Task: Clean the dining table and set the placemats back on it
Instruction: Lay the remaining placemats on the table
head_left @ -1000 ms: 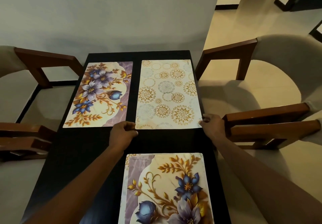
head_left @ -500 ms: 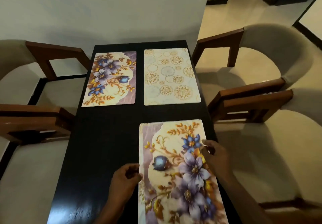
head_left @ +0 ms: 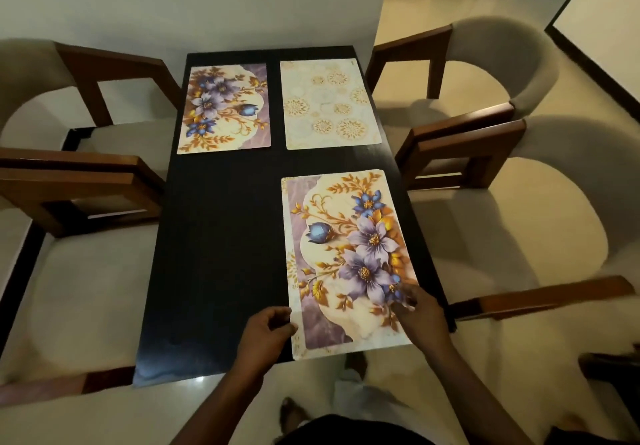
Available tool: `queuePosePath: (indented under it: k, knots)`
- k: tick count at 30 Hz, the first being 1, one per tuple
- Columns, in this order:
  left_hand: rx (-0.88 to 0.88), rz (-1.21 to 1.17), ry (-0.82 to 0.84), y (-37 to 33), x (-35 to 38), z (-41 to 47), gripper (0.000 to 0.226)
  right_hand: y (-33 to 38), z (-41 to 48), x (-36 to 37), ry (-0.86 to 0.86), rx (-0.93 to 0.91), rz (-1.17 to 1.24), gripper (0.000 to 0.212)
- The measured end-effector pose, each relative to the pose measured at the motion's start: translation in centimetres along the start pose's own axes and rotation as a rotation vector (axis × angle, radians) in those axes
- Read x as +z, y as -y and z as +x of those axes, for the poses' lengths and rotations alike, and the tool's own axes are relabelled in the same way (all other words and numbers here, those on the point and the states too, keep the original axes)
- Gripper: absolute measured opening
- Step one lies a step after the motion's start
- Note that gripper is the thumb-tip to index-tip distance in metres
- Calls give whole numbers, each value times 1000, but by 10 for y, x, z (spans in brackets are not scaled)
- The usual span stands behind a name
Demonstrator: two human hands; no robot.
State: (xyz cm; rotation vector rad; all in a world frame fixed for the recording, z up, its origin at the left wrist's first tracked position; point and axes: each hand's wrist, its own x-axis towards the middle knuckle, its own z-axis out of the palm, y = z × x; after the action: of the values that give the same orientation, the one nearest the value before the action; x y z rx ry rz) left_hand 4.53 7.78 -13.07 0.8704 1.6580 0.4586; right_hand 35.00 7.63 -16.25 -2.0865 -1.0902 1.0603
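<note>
Centrally, a black table [head_left: 214, 236] (armchairs [head_left: 485, 153] alongside) bears three placemats [head_left: 329, 105].

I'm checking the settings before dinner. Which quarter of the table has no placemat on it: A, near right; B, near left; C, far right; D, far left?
B: the dark table lies bare at near left, while the far floral placemat, the medallion placemat and the near floral placemat fill the other quarters.
</note>
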Motion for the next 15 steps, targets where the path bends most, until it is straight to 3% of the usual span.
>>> queuePosePath:
  k: [7, 11, 15]
  knots:
    - [-105, -27, 89, 6, 29, -11, 57, -20, -17, -17, 81, -13, -67, 33]
    - [-209, -158, 90, -2, 45, -14, 49, -27, -14, -23, 120, 33, -60, 33]
    - [-273, -219, 30, -7, 55, -13, 22, -38, 2, -28, 123, 17, -106, 31]
